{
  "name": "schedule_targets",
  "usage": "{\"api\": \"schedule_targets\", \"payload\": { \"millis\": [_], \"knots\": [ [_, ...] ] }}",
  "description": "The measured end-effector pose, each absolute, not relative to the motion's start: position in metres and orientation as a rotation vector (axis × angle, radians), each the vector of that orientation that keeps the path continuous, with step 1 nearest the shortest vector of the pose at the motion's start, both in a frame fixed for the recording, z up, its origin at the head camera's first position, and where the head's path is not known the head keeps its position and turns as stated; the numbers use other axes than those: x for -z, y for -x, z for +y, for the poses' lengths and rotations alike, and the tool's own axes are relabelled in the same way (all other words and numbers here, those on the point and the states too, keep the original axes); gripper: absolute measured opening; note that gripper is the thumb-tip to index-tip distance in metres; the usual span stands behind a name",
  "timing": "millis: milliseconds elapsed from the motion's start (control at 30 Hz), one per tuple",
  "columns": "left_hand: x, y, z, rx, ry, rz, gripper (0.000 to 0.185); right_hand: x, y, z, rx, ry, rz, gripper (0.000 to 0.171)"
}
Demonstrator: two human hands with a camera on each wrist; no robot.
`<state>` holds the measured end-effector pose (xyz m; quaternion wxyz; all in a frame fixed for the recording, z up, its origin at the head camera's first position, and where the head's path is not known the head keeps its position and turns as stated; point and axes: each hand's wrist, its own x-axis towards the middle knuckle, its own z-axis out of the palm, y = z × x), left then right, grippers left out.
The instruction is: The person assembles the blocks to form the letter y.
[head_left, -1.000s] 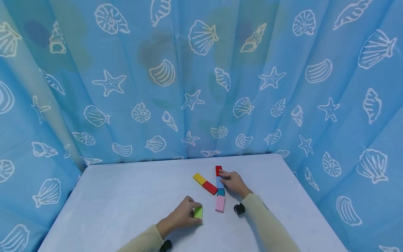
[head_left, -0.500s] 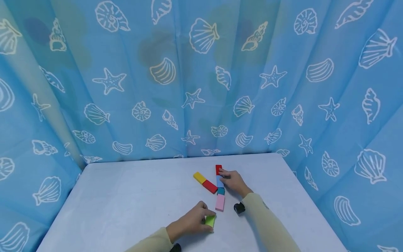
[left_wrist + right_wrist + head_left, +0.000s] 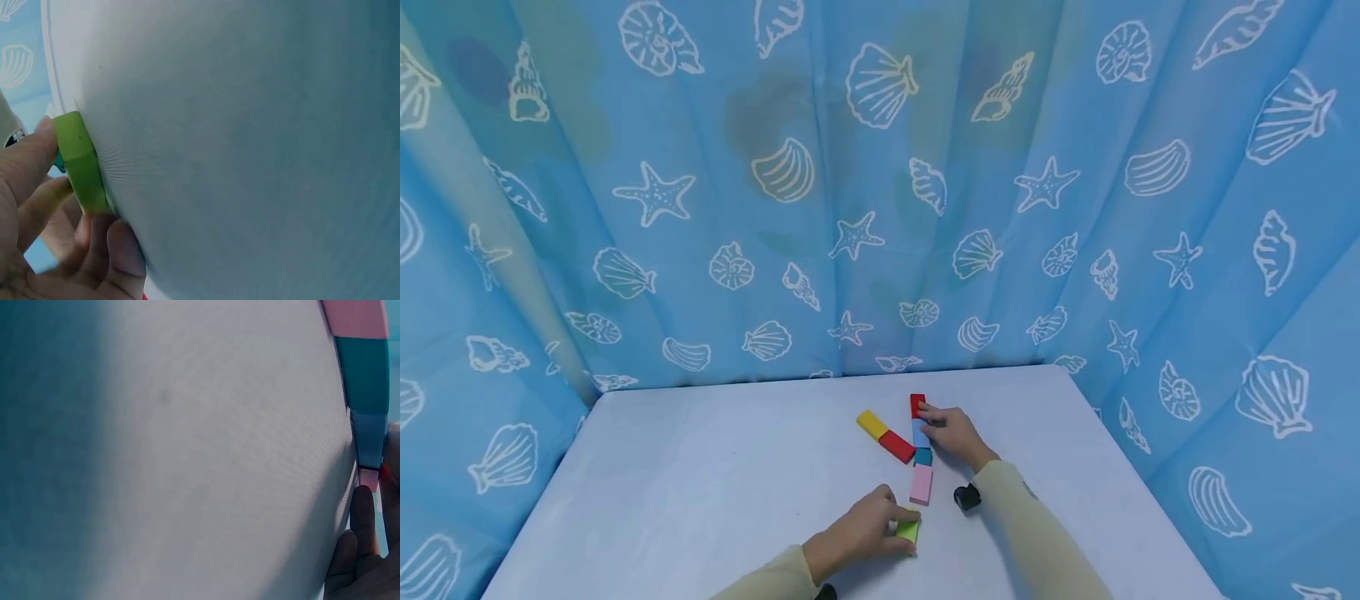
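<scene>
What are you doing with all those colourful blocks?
A person is laying flat coloured blocks on a white table. The left hand grips a green block just below a line of red block, blue block, teal block and pink block. The right hand rests against the blue and red ones. A yellow block and a second red block branch off to the left.
</scene>
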<state>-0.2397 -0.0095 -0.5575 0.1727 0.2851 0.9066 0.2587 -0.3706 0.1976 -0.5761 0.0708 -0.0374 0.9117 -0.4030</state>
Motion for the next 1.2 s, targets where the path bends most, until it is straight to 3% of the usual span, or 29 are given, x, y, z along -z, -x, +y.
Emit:
{"api": "schedule_targets", "payload": {
  "millis": [1200],
  "knots": [
    [0.553, 0.245, -0.003, -0.833, -0.767, 2.501, 0.051, 0.579, 0.372, 0.196, 1.156, 0.124, 2.768, 0.042]
  ]
}}
